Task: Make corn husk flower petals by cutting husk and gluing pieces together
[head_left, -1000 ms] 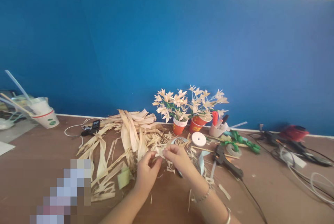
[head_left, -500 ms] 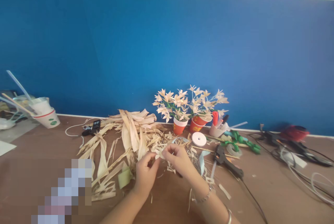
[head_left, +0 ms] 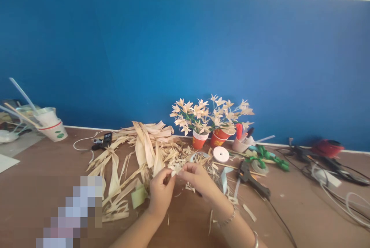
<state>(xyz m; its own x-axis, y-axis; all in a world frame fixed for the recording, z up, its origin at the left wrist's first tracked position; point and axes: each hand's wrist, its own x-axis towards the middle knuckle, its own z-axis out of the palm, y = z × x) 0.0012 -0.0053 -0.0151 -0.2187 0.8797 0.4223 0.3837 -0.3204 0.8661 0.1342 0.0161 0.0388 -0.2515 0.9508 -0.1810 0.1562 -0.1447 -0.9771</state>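
Observation:
Between my fingertips is a small pale corn husk flower (head_left: 174, 172), its details too small to make out. My left hand (head_left: 161, 189) pinches it from the left, thumb and forefinger closed. From the right, my right hand (head_left: 195, 178) closes thumb and forefinger on its other side, with a bracelet at that wrist. Just behind lie cut husk scraps (head_left: 176, 157). To the left spreads a heap of dried corn husks (head_left: 143, 144), with a yellow-green paper piece (head_left: 139, 196) near my left wrist.
Husk flowers (head_left: 199, 111) stand in red paper cups (head_left: 198, 140) at the back. A white ribbon spool (head_left: 221, 155), a black glue gun (head_left: 251, 180) with its cord and green tape (head_left: 263, 155) lie right. Cables (head_left: 323, 182) sit far right; a white cup (head_left: 53, 130) stands left.
My right fingers have shifted slightly left and down around the small flower, closer to my left fingers. The view has moved a little; the other things on the table stay put.

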